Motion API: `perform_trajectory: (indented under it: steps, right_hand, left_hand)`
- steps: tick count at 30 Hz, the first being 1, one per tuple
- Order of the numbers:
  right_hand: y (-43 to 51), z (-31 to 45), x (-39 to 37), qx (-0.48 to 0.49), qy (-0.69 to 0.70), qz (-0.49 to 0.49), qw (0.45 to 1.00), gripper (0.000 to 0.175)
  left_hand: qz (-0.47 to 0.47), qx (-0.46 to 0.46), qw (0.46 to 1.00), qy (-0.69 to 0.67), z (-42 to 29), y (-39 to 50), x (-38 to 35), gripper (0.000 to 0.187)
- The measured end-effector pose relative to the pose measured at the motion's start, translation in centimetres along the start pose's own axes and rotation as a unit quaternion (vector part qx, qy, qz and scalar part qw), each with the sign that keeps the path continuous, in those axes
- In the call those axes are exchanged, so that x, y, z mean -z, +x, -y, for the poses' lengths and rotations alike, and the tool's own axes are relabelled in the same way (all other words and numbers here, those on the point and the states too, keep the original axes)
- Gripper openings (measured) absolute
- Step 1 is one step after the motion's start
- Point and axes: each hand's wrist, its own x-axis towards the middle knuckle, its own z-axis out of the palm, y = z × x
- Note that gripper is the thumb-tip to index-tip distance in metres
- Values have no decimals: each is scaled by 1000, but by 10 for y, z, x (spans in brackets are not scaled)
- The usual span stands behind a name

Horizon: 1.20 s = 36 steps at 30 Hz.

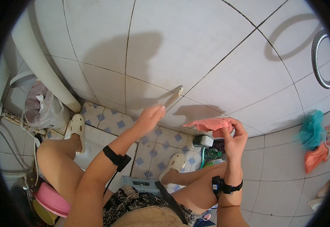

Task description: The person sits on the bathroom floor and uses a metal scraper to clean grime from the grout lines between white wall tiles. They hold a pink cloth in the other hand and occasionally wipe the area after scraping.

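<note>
My left hand (151,118) is closed around a slim, light-coloured tool (174,98), perhaps a brush or scraper. Its worn, crusted far end is close to the white tiled wall (199,62); whether it touches the tile I cannot tell. Between the thumb and fingers of my right hand (235,136) is a coral-pink terry cloth (210,124), bunched at the hand and hanging out to the left. The hand's shadow and the cloth's fall on the wall behind them.
Bottles (212,153) and a dark jar with a white lid (203,141) stand at the wall's foot. On the left are a bagged bin (47,109), a white pipe (40,56) and a pink basin (52,198). A metal shower hose (318,56) and teal bath puff (312,132) hang right.
</note>
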Motion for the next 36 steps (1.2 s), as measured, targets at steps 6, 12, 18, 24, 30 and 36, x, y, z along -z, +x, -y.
perform_trajectory:
  steps: [6, 12, 18, 24, 30, 36]
  right_hand:
    - [1, -1, 1, -7, 20, 6, 1000, 20]
    - [1, -3, 1, -16, 33, 11, 999, 20]
    - [-1, -3, -2, 27, -11, 11, 1000, 19]
    - [-1, -1, -5, -20, -12, 4, 1000, 19]
    - [1, -3, -4, 22, -28, 0, 999, 17]
    - [1, -1, -3, 8, 2, 13, 1000, 19]
  left_hand:
    - [-35, -1, 999, -5, 1, -6, -3, 39]
    - [-191, -107, 971, 93, 5, 3, 5, 27]
    - [-243, -78, 957, 136, 5, 22, 34, 26]
    - [-308, -78, 936, 153, 5, 26, 45, 30]
    - [-362, -89, 920, 122, 4, 24, 50, 29]
    - [-278, -103, 948, 113, -8, 10, 52, 25]
